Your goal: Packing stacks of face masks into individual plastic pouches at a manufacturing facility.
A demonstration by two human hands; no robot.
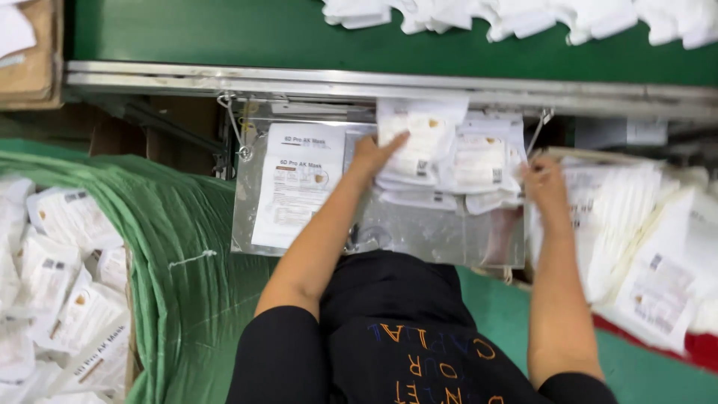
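My left hand [372, 155] presses flat on the packet pile [449, 161], my right hand [544, 183] pinches empty pouches [613, 217]; filled bin [60, 299] suggests I'm midway.

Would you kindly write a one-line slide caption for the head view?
Left hand pressing a stack of white packets on a metal tray; right hand at its edge.

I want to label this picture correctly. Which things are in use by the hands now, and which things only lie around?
In use: left hand on the packet pile; right hand at the packet stack; metal tray.

Lying around: green belt, white masks, green bag, cardboard box.
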